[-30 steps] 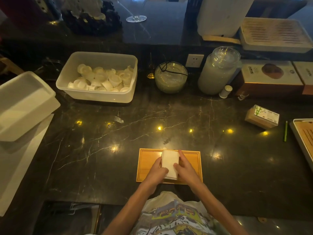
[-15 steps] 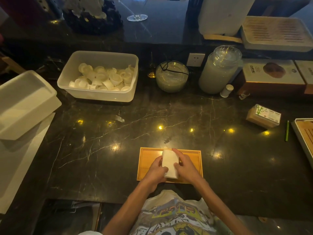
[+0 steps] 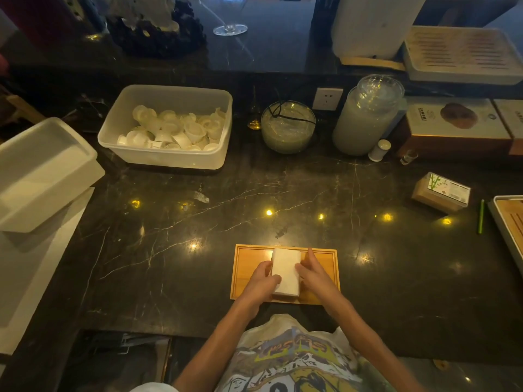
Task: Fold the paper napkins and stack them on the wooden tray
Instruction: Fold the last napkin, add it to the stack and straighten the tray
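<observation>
**Both hands at the napkin stack (image 3: 285, 267) on the wooden tray (image 3: 328, 261)**

The tray lies on the dark marble desk (image 3: 169, 250), close to its near edge and right in front of the person. The white folded napkins sit in one neat pile at the middle of the tray, long side running away from the body, and bare wood shows to the left and right of it.

The left hand (image 3: 261, 281) grips the pile's left edge near the front corner, with the fingers curled down beside it and the thumb lying on top. The right hand (image 3: 314, 275) lies along the right edge. Its fingers are fairly straight and point forward beside the pile, and the thumb touches the top near that edge.

Further back on the desk stands a clear plastic tub (image 3: 169, 158) holding small white cups (image 3: 175, 131). To its right come a glass bowl (image 3: 288, 128) and a tall clear jar (image 3: 365, 123), with a wall socket (image 3: 327, 99) between them on the upstand behind. A white lidded container (image 3: 42, 171) sits at the left edge. On the right, well apart from the tray, lie a small box with a bamboo print (image 3: 441, 192) and a green pen (image 3: 481, 216)
</observation>
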Demonstrator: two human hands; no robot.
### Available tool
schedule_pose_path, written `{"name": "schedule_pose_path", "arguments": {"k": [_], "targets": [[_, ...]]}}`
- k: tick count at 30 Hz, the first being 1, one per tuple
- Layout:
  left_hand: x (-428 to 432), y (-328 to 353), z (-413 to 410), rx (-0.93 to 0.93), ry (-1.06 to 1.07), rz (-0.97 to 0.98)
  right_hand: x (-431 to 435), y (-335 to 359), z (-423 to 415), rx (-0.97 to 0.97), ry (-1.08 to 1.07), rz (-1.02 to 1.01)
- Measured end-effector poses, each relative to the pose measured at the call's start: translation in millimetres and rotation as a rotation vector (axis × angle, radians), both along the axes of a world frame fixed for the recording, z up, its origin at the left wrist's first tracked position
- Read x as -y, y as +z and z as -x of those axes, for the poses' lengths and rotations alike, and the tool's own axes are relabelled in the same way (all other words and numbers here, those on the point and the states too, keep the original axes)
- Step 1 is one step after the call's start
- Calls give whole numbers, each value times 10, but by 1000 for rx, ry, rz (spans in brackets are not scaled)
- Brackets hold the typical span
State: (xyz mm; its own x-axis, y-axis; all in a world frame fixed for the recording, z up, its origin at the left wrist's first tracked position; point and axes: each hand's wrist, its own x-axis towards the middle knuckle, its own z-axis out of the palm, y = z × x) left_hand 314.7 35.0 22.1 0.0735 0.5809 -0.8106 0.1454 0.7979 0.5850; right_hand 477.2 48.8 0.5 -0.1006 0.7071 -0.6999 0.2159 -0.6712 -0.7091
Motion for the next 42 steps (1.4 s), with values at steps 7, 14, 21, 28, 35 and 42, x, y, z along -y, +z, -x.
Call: {"name": "schedule_pose_path", "arguments": {"k": [7, 14, 21, 28, 35, 42], "targets": [[33, 8, -79, 122, -45, -2, 127, 85, 25, -408, -230, 226], [59, 27, -124, 191, -69, -11, 118, 92, 84, -459, -243, 277], [83, -11, -94, 243, -14, -15, 118, 94, 71, -493, -242, 294], [84, -64, -64, 206, 15, 5, 121, 58, 73, -477, -246, 324], [53, -9, -53, 190, -48, 3, 115, 58, 127, -421, -218, 298], [79, -20, -34, 199, -64, 9, 142, 30, 115, -400, -206, 290]]}}
